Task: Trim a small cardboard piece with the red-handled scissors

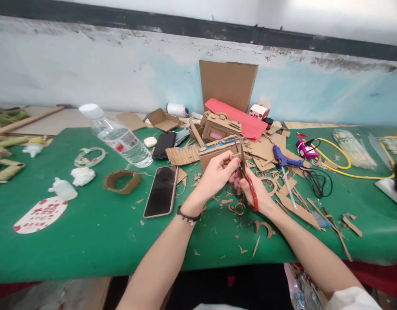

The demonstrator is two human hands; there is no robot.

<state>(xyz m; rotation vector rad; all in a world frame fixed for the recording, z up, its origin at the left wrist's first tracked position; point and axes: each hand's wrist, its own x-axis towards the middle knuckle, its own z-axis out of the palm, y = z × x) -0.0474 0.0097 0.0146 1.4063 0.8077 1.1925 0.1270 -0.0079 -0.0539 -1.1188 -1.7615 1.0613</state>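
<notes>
A green-covered surface (101, 249) bore an oval red-printed card (41, 215) at far left, then a brown ring (132, 182), a capped water bottle (123, 140) and a smartphone (161, 191). Cardboard strips (297, 209) and curled offcuts (268, 229) littered its middle and right.

Scissors (243, 165) between the phone (160, 191) at left and glue gun (285, 158) at right

The left forearm (161, 256) and right forearm (310, 245) reached forward, bare, converging toward each other. The left hand (219, 172) was pinched closed, thumb (232, 166) against bent fingers (224, 158). The right hand (251, 191) was curled in a grip just beside it, partly hidden.
</notes>
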